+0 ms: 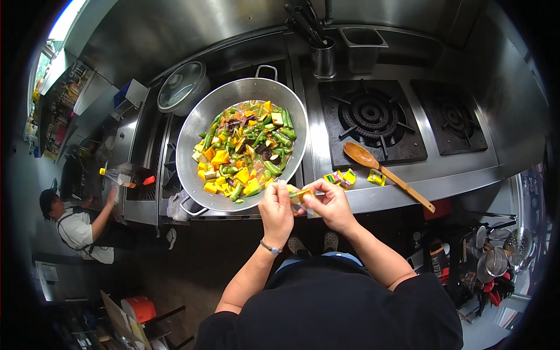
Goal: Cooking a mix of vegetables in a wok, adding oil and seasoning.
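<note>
Between my left hand (278, 212) and my right hand (330, 205) is a small bouillon cube in its wrapper (301, 195), pinched by the fingers of both. They hold it just past the near rim of a wide metal pan (186, 144). Inside the pan are cut vegetables (245, 151): orange squash chunks, okra, green beans and eggplant pieces in some liquid. Right of my hands, several yellow wrapped cubes (348, 178) lie on the steel stove edge. A wooden spoon (385, 173) rests beside them, its bowl on the burner grate and its handle overhanging the front edge.
A glass-lidded pot (182, 87) stands behind the pan. Utensils fill a steel canister (323, 59), next to a steel container (363, 50). Two gas burners (369, 113) are at right. A cloth (178, 206) lies by the pan's near handle. Another person (81, 227) stands at left, near a bottle (120, 178).
</note>
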`<state>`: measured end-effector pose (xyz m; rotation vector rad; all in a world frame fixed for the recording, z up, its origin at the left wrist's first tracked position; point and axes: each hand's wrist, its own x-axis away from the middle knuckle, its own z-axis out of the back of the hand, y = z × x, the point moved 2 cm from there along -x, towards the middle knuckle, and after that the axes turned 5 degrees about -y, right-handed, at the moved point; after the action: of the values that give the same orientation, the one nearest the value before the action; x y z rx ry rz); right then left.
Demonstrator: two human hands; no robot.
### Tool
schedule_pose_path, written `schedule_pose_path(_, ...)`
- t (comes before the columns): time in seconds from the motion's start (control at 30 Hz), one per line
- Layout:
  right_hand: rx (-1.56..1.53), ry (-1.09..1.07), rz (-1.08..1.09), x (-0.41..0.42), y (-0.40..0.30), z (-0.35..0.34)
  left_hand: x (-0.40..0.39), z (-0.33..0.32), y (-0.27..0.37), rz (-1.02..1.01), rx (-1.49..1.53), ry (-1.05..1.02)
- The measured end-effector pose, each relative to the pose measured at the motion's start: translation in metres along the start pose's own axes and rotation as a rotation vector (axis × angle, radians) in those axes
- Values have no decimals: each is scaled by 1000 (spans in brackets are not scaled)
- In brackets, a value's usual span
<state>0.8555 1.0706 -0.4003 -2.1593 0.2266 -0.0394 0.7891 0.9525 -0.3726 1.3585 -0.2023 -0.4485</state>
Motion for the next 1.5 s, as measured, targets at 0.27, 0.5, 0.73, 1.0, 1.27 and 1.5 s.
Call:
schedule_pose_path(0.27,240,-23,239,1,-27,-9,-3,16,9,159,486,-75)
schedule_pose_path(0.5,937,-66,552,2,-52,-24,16,30,28,-29,207,-196)
schedule_pose_path(0.73,427,-91,231,8,-37,-34,19,47,30,-17,175,-160)
schedule_pose_path(1.0,133,-73,-46,13,-27,-41,28,47,28,-235,-72,-53)
schedule_pose_path(1.27,-311,-68,-313,15,-10,-40,26,50,38,-476,-428,-13)
schedule_pose_path(1.5,-214,-61,-307,17,-7,-40,24,54,38,-404,-436,-105)
